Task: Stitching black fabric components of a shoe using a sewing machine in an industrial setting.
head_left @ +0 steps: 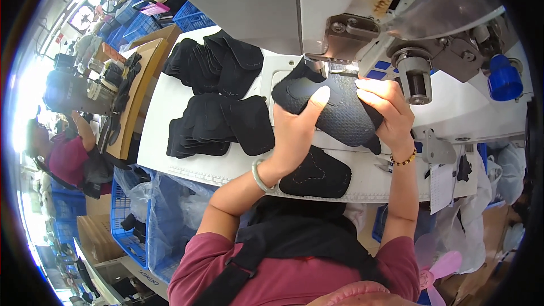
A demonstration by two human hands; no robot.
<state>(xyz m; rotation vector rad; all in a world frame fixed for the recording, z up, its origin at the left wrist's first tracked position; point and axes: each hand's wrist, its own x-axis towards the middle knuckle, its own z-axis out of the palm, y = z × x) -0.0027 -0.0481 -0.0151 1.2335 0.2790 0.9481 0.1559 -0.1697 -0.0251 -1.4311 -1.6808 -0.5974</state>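
Observation:
Both my hands hold a dark, textured fabric piece [340,110] whose far edge reaches under the head of a sewing machine [345,34]. On its left side my left hand [297,130] grips it, thumb pressed on top and the other fingers hidden beneath. My right hand [388,110] pinches its right edge, fingers on the upper face. Close to my body lies another black piece [317,175] with a light stitched outline. Left of my left hand, two fanned stacks of black pieces rest on the white table: a far stack [218,65] and a near stack [221,124].
A metal bobbin-like part [415,79] and a blue knob [504,77] are on the machine's right. Blue baskets [129,221] with plastic bags stand below the table's left edge. A pink fan [433,272] is at lower right. Another person [71,156] sits at the far left.

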